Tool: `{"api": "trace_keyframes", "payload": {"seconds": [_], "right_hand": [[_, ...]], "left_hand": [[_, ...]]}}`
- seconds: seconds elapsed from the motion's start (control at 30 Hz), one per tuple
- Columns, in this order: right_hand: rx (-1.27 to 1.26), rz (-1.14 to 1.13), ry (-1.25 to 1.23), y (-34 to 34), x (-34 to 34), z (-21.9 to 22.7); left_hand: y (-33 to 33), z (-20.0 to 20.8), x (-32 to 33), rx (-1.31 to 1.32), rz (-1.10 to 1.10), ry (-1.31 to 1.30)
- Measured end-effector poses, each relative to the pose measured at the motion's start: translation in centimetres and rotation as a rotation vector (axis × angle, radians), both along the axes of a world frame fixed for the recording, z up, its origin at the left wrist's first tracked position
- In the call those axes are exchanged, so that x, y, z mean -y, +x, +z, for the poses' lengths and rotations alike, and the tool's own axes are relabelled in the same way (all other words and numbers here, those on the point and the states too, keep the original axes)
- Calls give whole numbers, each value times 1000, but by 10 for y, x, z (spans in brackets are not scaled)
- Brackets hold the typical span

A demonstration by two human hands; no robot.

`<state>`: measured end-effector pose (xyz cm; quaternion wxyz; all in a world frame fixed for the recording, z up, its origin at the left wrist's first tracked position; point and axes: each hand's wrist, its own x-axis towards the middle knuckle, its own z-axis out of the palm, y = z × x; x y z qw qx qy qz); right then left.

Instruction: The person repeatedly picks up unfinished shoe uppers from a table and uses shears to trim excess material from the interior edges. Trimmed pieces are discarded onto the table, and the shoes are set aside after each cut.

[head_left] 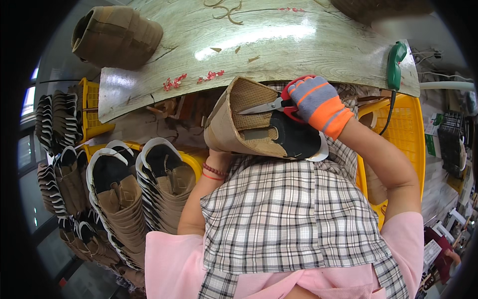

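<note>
A tan shoe upper [224, 127] with a perforated lining, black inner part and white edge is held tilted over my lap, below the table's near edge. My left hand [219, 158] reaches under it and holds it from behind; its fingers are mostly hidden by the upper. My right hand [318, 102], in a grey and orange glove, is closed on the red handles of a pair of scissors [266, 107]. Their blades lie inside the upper's opening, against the lining; whether they are cutting anything is unclear.
Ahead is a pale wood-grain table [298, 55] with scraps and red bits. Nested uppers [122, 37] sit at its far left, a green corded hand tool [396, 65] at its right edge. Tall stacks of uppers [119, 199] stand left; a yellow basket [417, 129] is right.
</note>
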<state>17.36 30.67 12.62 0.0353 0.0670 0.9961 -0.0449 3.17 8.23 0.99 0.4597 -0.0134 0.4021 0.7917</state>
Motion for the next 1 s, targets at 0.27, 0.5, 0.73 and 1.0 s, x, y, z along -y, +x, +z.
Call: {"api": "trace_keyframes", "payload": {"seconds": [0.27, 0.5, 0.73, 1.0], "right_hand": [[-107, -334, -191, 32, -4, 20], [15, -144, -330, 37, 22, 8], [99, -6, -297, 20, 35, 1], [260, 41, -162, 1, 41, 0]], "left_hand": [[-19, -1, 15, -59, -9, 75], [-32, 22, 74, 68, -405, -238], [-29, 23, 74, 153, -460, -322], [-28, 13, 80, 213, -397, -372]]}}
